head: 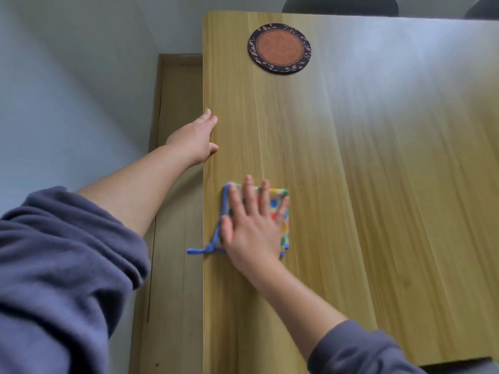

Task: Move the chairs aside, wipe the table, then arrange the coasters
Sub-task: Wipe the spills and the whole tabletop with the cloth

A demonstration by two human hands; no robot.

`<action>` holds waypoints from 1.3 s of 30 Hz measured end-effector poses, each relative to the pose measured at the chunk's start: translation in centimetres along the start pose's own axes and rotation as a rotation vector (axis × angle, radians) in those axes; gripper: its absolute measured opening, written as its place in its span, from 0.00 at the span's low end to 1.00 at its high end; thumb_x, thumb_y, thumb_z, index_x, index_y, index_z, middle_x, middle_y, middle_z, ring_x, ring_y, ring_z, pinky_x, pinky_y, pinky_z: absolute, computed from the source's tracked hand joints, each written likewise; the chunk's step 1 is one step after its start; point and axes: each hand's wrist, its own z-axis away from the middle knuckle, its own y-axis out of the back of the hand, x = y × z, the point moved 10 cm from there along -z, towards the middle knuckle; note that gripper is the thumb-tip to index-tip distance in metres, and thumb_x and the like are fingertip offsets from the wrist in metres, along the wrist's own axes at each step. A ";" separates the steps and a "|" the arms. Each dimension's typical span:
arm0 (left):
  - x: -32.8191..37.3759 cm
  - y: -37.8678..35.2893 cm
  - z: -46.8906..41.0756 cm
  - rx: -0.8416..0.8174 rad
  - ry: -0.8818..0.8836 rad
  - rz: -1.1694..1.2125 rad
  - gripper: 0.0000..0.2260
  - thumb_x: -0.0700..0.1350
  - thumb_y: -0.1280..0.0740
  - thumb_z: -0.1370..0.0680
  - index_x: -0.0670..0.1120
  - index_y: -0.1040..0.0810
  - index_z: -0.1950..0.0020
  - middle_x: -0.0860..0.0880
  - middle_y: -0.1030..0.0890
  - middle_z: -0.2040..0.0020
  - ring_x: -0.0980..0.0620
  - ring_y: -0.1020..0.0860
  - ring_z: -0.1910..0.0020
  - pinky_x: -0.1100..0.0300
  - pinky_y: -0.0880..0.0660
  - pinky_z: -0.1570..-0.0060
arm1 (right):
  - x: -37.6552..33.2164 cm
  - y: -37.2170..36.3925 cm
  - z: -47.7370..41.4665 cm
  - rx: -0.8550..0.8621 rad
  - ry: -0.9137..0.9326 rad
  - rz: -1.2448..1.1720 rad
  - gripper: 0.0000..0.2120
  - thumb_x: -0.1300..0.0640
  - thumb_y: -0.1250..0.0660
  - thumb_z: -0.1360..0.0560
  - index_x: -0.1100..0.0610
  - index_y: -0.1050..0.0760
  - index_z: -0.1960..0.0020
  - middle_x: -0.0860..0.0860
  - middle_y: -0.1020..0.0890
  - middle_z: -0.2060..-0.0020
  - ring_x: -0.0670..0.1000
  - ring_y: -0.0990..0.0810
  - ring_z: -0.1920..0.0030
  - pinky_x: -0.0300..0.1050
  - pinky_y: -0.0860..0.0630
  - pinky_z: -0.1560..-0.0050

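While the right hand (251,230) lies flat on the cloth (278,197), fingers straight and spread, palm down, it presses the cloth onto the table (378,184) close to the table's left edge, on the near half. The cloth is folded to a small rectangle, pale with coloured dots and blue trim; a blue loop (199,251) sticks out past the left edge of the table. The hand covers most of it, so only the far and right sides show. The left hand (193,139) is further out along the same left edge, fingers straight and relaxed, fingertips and thumb touching the tabletop rim, holding nothing. The two hands are apart, left one farther. A round coaster (279,48) with a dark leaf-pattern border and brown centre lies flat on the far-left part of the table, well apart from the cloth and both hands. One dark chair back (340,4) shows beyond the far edge, and a second chair back (483,9) at the far right corner, both cut off by the frame. Purple-grey sleeves (54,265) are pushed up both forearms. A light wood panel (175,238) runs below the table's left side; the grey floor (67,76) is left of it.
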 end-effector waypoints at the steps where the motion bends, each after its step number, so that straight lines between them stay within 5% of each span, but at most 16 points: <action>1: 0.0 0.2 0.4 0.033 0.000 -0.016 0.30 0.48 0.36 0.20 0.50 0.46 0.22 0.54 0.51 0.21 0.45 0.39 0.26 0.47 0.33 0.34 | -1.9 -0.3 0.8 0.001 0.059 -0.006 0.30 0.41 0.52 0.21 0.46 0.48 0.20 0.52 0.48 0.20 0.60 0.55 0.21 0.71 0.58 0.27; 5: 0.9 0.4 2.4 0.144 -0.077 -0.143 0.28 0.53 0.36 0.21 0.49 0.40 0.24 0.47 0.43 0.22 0.44 0.42 0.25 0.44 0.37 0.32 | -3.9 -1.0 2.6 0.009 0.212 -0.003 0.29 0.42 0.49 0.21 0.46 0.45 0.21 0.51 0.44 0.21 0.59 0.53 0.21 0.70 0.57 0.26; 10: 2.9 -1.1 5.6 0.093 -0.185 -0.163 0.33 0.57 0.34 0.24 0.50 0.41 0.23 0.46 0.44 0.22 0.45 0.45 0.24 0.45 0.42 0.29 | -0.7 -0.4 3.7 0.027 0.332 0.018 0.29 0.41 0.47 0.22 0.44 0.40 0.22 0.49 0.40 0.22 0.58 0.47 0.21 0.70 0.52 0.26; 19: 3.2 -5.3 11.9 -0.187 -0.129 -0.227 0.45 0.61 0.28 0.31 0.54 0.50 0.22 0.49 0.55 0.21 0.49 0.53 0.22 0.39 0.48 0.28 | 18.5 2.2 6.7 0.012 -0.150 0.075 0.32 0.38 0.58 0.24 0.42 0.48 0.21 0.47 0.48 0.20 0.55 0.52 0.21 0.65 0.59 0.25; 24: 2.8 -5.9 12.5 -0.151 -0.069 -0.155 0.46 0.54 0.24 0.32 0.55 0.49 0.22 0.52 0.56 0.21 0.51 0.53 0.22 0.37 0.44 0.29 | 22.3 2.6 8.8 0.015 -0.345 0.045 0.31 0.41 0.59 0.22 0.43 0.54 0.20 0.47 0.54 0.20 0.54 0.58 0.21 0.65 0.61 0.25; 28: 2.4 -6.2 12.0 -0.135 -0.059 -0.109 0.47 0.52 0.23 0.34 0.56 0.47 0.23 0.53 0.55 0.21 0.52 0.52 0.23 0.37 0.41 0.30 | 19.5 1.9 8.8 0.017 -0.443 0.013 0.28 0.44 0.56 0.18 0.46 0.56 0.19 0.50 0.56 0.20 0.58 0.59 0.21 0.69 0.60 0.27; 35: 2.1 -6.4 11.7 -0.145 -0.041 -0.106 0.47 0.51 0.22 0.34 0.56 0.46 0.23 0.54 0.56 0.21 0.53 0.53 0.23 0.35 0.44 0.30 | 2.0 -1.3 9.9 -0.066 0.013 0.003 0.30 0.40 0.59 0.20 0.44 0.64 0.21 0.51 0.65 0.22 0.60 0.69 0.23 0.70 0.67 0.30; 39: 2.6 -6.3 11.8 -0.139 -0.024 -0.140 0.45 0.50 0.22 0.33 0.56 0.46 0.23 0.53 0.56 0.21 0.52 0.53 0.22 0.35 0.45 0.30 | -4.3 -2.4 11.2 -0.070 0.206 -0.042 0.30 0.42 0.50 0.21 0.46 0.46 0.21 0.53 0.47 0.20 0.61 0.55 0.21 0.72 0.61 0.28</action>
